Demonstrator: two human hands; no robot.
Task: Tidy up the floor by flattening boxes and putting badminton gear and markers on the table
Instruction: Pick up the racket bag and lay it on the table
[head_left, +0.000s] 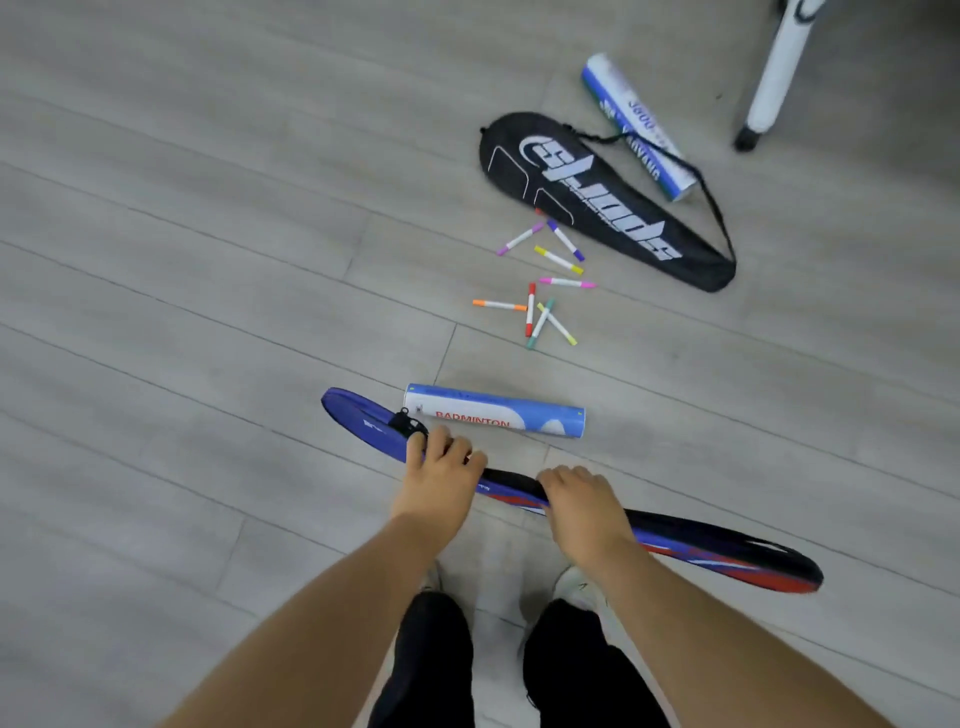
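Stooping, a person curls the fingers (563, 475) of the left hand (439, 475) and right hand (579, 501) over a blue, red and black racket bag (727, 556), down at the floor (208, 260) just beside a shuttlecock tube (493, 413). A level, two-handed lift looks wisest, keeping the bag's long ends clear of that tube. Scattered markers (540, 301) and a black racket cover (597, 202) lie beyond.

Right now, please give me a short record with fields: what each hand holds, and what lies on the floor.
left hand: grips blue racket bag
right hand: grips the same bag
near tube: on floor, just beyond the hands
markers: scattered between near tube and black racket bag
far tube: beside black racket bag, under its strap
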